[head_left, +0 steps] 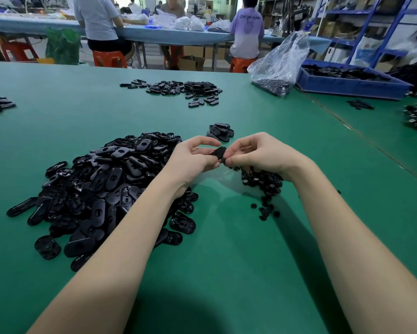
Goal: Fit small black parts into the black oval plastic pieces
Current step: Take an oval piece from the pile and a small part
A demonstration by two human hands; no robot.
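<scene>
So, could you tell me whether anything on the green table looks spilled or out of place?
Only slightly: a few small black round parts lie scattered on the green table, strayed from their pile under the right hand.

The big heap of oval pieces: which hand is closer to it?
Left. The left hand hovers at the edge of the big heap; the right hand is farther right, above the small parts.

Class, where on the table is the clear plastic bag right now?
In the head view, the clear plastic bag stands at the far right of the green table, right beside the blue bin, well beyond both hands.
</scene>
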